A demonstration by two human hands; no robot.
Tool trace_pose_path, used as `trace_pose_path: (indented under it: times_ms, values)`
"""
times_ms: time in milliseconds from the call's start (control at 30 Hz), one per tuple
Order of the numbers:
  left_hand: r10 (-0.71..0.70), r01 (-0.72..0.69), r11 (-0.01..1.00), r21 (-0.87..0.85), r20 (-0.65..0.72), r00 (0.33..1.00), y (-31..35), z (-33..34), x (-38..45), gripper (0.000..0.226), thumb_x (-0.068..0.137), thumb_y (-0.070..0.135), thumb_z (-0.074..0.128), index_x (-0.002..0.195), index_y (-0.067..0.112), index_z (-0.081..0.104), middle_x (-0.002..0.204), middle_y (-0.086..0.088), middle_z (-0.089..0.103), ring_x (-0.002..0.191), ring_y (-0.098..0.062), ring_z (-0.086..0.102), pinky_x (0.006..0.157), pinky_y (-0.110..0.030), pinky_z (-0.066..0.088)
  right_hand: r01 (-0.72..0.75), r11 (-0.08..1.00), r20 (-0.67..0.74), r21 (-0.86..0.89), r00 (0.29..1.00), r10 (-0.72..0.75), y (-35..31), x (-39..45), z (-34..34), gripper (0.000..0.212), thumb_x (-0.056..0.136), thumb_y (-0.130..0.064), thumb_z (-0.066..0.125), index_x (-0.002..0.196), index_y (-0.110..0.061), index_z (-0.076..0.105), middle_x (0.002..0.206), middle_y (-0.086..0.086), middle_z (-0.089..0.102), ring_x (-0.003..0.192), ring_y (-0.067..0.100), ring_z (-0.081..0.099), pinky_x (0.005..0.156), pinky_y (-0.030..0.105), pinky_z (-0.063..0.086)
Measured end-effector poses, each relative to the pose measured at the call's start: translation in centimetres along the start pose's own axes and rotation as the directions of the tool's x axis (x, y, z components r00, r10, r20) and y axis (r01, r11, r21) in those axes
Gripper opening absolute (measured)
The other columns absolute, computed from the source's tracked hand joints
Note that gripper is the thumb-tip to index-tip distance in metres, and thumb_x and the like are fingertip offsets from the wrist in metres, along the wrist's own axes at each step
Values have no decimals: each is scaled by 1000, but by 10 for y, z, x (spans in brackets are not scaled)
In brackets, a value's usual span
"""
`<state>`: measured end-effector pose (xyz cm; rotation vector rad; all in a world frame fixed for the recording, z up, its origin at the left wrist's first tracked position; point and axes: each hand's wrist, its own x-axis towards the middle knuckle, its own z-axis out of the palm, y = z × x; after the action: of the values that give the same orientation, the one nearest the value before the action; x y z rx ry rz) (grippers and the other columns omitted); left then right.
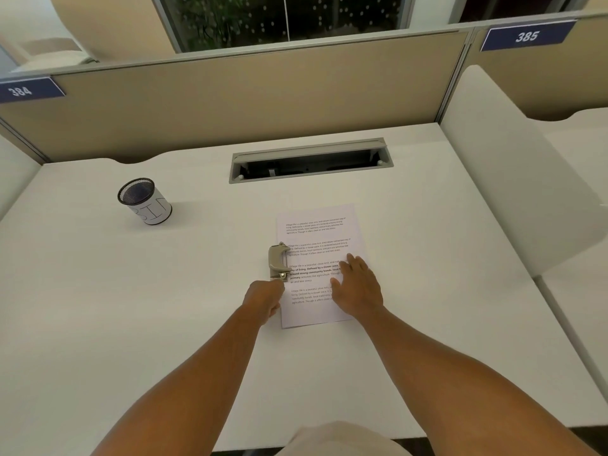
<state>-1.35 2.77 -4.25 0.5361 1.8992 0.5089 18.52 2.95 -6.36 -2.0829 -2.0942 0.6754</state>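
A printed sheet of paper (316, 232) lies on the white desk (131, 307), a little right of centre. A grey-beige hole punch (278, 260) sits over the paper's left edge. My left hand (263, 299) is curled, with its fingertips at the punch's near end, where it seems to pinch it. My right hand (358, 287) lies flat on the lower right part of the sheet with its fingers straight, pressing it down.
A black mesh cup (144, 202) with a white label reading BIN stands at the back left. An open cable slot (311, 161) is set into the desk's far side. A beige divider panel (246, 93) closes off the back and a white side partition (503, 166) the right.
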Motion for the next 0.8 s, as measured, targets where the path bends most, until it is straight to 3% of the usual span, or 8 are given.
trace_pose_path:
  times_ms: [133, 233, 300, 567, 700, 800]
  values:
    - [30, -30, 998, 51, -8, 1000, -4, 3, 5, 24, 83, 22, 74, 94, 4, 64, 79, -7, 62, 64, -19, 52, 60, -26, 45, 0, 999, -19, -34, 1000, -1, 3, 0, 0, 55, 97, -38, 42, 144, -11, 37, 160, 6, 23, 148, 23, 16, 119, 39, 18]
    - [41, -39, 994, 99, -27, 999, -7, 9, 7, 44, 80, 29, 79, 110, 2, 62, 104, -13, 69, 85, -24, 62, 84, -34, 54, -13, 997, -37, -72, 999, 10, 6, -1, -1, 53, 97, -38, 42, 142, -11, 41, 158, 7, 26, 146, 24, 19, 118, 40, 22]
    - [48, -43, 993, 113, -39, 998, -8, 13, 6, 45, 79, 29, 80, 112, 3, 62, 107, -12, 70, 95, -25, 67, 93, -37, 55, -24, 996, -50, -84, 999, 20, 9, -2, -2, 51, 96, -38, 43, 140, -11, 44, 157, 7, 28, 145, 24, 22, 116, 40, 25]
    - [130, -136, 989, 51, 104, 986, 0, 31, -5, 15, 84, 24, 77, 92, 16, 67, 109, -6, 73, 103, -26, 69, 98, -43, 54, -67, 994, -107, -80, 993, 59, 22, -4, -7, 46, 95, -38, 43, 132, -11, 52, 148, 5, 40, 137, 23, 33, 108, 39, 32]
    - [217, -225, 974, 19, 188, 958, 8, 39, -13, 29, 92, 18, 68, 120, 14, 67, 119, -4, 72, 104, -25, 70, 95, -42, 55, -87, 994, -125, -60, 989, 79, 22, -2, -12, 43, 95, -38, 44, 128, -12, 53, 139, 4, 47, 126, 24, 42, 102, 39, 38]
    - [316, -327, 945, 32, 178, 932, 12, 40, -17, 28, 95, 12, 62, 122, 15, 64, 120, -1, 70, 103, -22, 68, 86, -34, 56, -110, 994, -154, -7, 982, 108, 24, 0, -16, 42, 95, -37, 45, 128, -11, 53, 134, 5, 50, 122, 25, 45, 99, 40, 40]
